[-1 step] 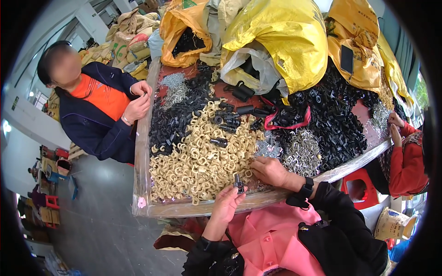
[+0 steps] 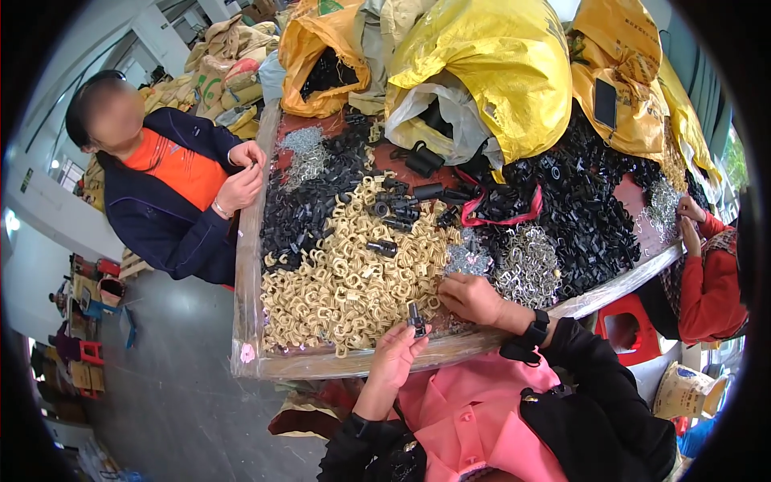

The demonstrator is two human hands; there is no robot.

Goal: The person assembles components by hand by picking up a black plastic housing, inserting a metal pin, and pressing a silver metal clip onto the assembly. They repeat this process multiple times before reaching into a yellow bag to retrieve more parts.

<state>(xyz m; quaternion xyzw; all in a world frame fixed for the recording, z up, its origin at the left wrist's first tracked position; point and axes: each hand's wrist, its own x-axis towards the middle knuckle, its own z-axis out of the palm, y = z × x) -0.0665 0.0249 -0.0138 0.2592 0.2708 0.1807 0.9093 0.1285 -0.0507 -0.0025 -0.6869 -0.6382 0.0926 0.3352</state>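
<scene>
A wood-rimmed table [image 2: 321, 368] bears a glossy, creased yellow sack [image 2: 510, 72], bulging beyond a tan pile [image 2: 337, 293] of smooth, curved, C-like pieces. Right of the pile lie shiny bent-wire hooks [image 2: 526, 269]. At the pile's near right edge, the right hand [image 2: 474, 299] has bunched fingers; whether they grip anything cannot be told. By its near edge, the left hand [image 2: 393, 353] pinches a slim, stepped black part [image 2: 416, 323], its long axis running away from the body, narrower end pointing toward the pile's far side.

We're spotting print on the orange sack [image 2: 628, 44], top right, and on the cream bag [image 2: 684, 390], lower right; we can't read either!
</scene>
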